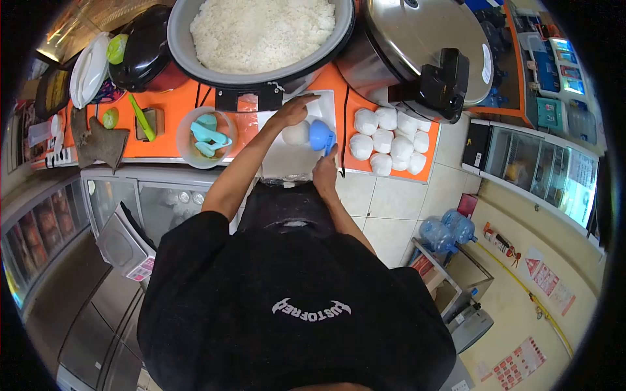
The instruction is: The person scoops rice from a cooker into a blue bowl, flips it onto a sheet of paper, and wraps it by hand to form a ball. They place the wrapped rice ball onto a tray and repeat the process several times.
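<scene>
My right hand (324,174) is closed round the handle of a blue plastic scoop (319,135), whose rounded cup faces up beside a dome of rice (296,133). The dome sits on pale wrapping paper (287,161) at the counter's front edge. Just above it, my left hand (295,112) reaches over a white tray (327,104) with its fingers stretched to the right, holding nothing that I can see. Right of the scoop lie several white wrapped bundles (381,140) in a cluster.
A large open pot of cooked rice (261,36) stands behind my hands, with a lidded steel cooker (424,52) to its right. On the left are a clear tub (189,159) holding turquoise utensils (207,133) and a green-handled tool (142,117). The orange counter (171,140) carries them.
</scene>
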Available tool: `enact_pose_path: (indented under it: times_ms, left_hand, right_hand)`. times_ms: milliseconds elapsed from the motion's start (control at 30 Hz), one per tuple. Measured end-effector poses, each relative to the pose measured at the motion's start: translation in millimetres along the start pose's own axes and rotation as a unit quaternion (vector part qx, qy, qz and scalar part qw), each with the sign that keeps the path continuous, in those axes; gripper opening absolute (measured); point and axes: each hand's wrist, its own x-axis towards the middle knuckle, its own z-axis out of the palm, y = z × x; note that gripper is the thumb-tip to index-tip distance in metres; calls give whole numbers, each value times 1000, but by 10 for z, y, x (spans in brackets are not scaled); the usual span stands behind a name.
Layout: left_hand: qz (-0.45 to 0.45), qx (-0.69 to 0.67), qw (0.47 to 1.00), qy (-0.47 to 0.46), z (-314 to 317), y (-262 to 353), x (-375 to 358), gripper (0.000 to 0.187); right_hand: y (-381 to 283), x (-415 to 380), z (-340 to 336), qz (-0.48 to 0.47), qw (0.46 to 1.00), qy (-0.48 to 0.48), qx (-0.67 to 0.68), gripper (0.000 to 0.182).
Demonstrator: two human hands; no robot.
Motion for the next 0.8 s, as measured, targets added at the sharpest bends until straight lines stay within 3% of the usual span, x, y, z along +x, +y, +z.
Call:
enact_pose_path:
  times_ms: [33,100,167,200,233,333,367,433,533,633,667,700,767,800]
  left_hand:
    - [1,0,1000,-2,16,-111,139,61]
    - [-66,33,988,-138,100,-303,318,61]
    - [-85,61,978,-180,114,-349,373,59]
    - [-112,28,971,-209,107,-358,402,59]
    - [-141,-4,961,-238,67,-306,412,59]
    - [-161,72,950,-258,55,-133,375,61]
    - [-180,91,944,-261,65,-91,337,63]
    - [-177,98,948,-246,138,-249,324,66]
    - [-72,-4,992,-108,134,-418,46,64]
    - [-100,-58,993,39,-17,-247,-642,67]
    - [-76,-48,991,102,18,-178,-950,66]
    - [-76,-45,991,103,96,-151,-1197,66]
    - [-49,121,972,196,253,-323,-1372,69]
    - [-76,146,972,170,317,-395,-1417,74]
  right_hand:
    - [-62,26,44,20,999,-27,-24,69]
    - [-190,34,108,-5,999,-19,-48,70]
    - [-385,65,85,-8,991,-89,-95,73]
    - [-361,40,171,-62,985,-58,-150,78]
    - [-291,27,273,-59,986,-57,-148,78]
    - [-86,10,499,-183,892,18,-412,83]
    - [-12,-18,528,-181,894,17,-410,83]
    - [61,63,521,-226,833,57,-502,77]
    - [210,78,377,-235,841,43,-486,75]
    - [305,146,414,-273,835,82,-471,75]
    - [364,63,412,-270,857,45,-436,74]
    - [393,23,400,-268,877,11,-399,74]
    - [405,54,413,-276,875,4,-397,74]
    - [453,-2,459,-264,889,-11,-373,77]
